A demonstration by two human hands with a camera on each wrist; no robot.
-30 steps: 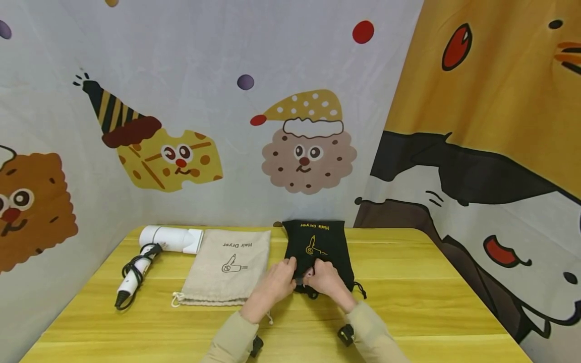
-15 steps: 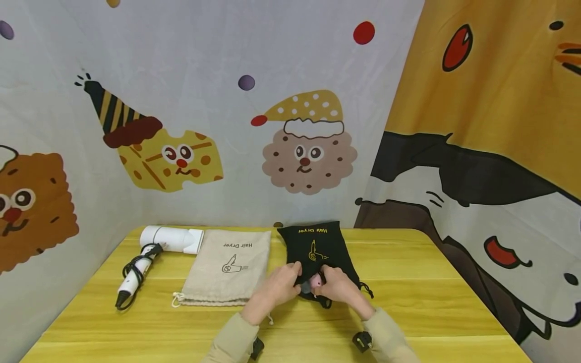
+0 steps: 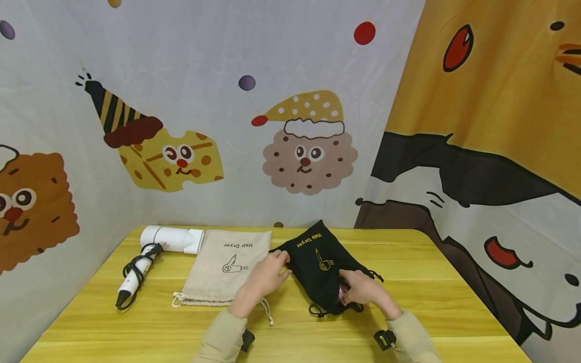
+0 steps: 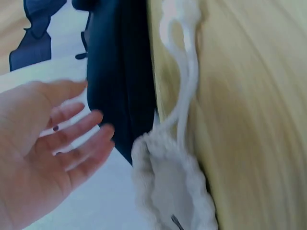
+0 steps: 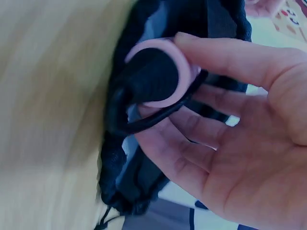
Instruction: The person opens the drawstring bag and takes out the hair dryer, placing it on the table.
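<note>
My right hand (image 3: 363, 288) pinches the round pink end of a corded handle (image 5: 185, 72) at the mouth of a black drawstring bag (image 3: 313, 262). A black cord (image 5: 153, 72) comes out of that end and bends into a loop; the rest of the handle is hidden in the bag. The bag lies slanted, with "Hair Dryer" and a dryer drawing in yellow on it. My left hand (image 3: 265, 275) is beside the bag's left edge, with loosely bent, spread fingers and nothing in them. In the left wrist view its fingertips overlap the black cloth.
A beige drawstring bag (image 3: 231, 282) lies flat left of the black one, its white cord (image 4: 184, 96) trailing on the table (image 3: 317, 338). Further left are a white hair dryer (image 3: 174, 238) and a white styling wand (image 3: 136, 275) wrapped in black cord. A printed curtain (image 3: 204, 50) hangs behind.
The black bag has turned, its mouth swinging right and toward me. My right hand has moved right with the pink handle end. My left hand has let go of the bag's mouth and moved left.
</note>
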